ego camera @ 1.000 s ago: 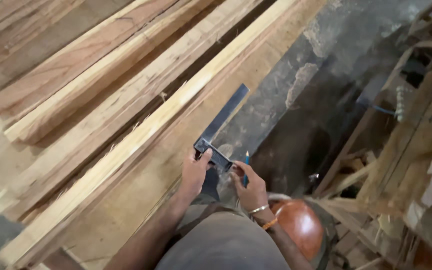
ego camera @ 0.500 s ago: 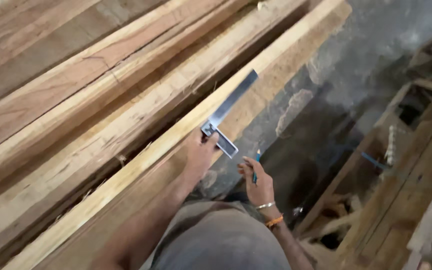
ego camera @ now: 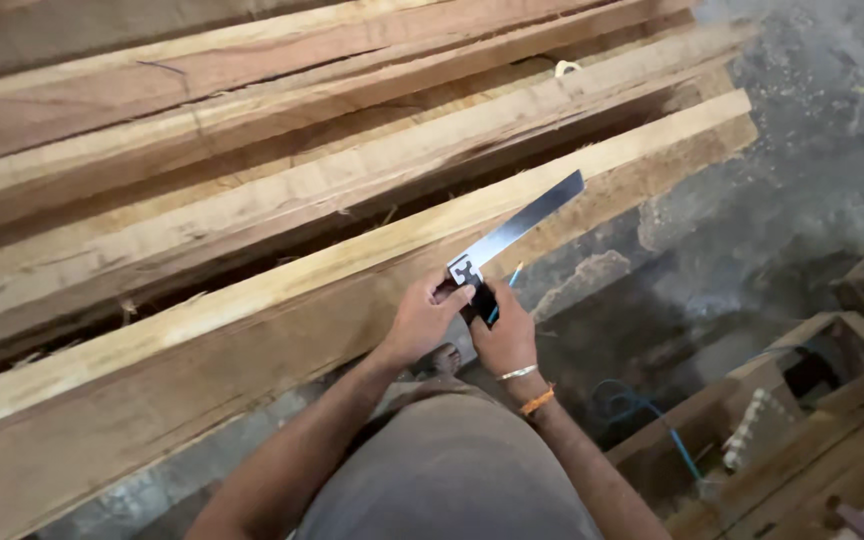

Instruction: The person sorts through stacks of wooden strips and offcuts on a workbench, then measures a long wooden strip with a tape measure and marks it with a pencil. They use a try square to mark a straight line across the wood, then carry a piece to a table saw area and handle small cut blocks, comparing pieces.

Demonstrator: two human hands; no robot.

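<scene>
Try square (ego camera: 512, 238), one of it, lies against the nearest plank's (ego camera: 252, 330) edge, its steel blade pointing toward 2 o'clock. Left hand (ego camera: 422, 320) curls closed on its dark stock; right hand (ego camera: 505, 335) pinches one blue pencil (ego camera: 505, 292) beside it. Pressing the stock flush before marking would serve best. Roughly five planks lie stacked.

Soft, even daylight, sharp focus, with faint shadows between boards.
</scene>
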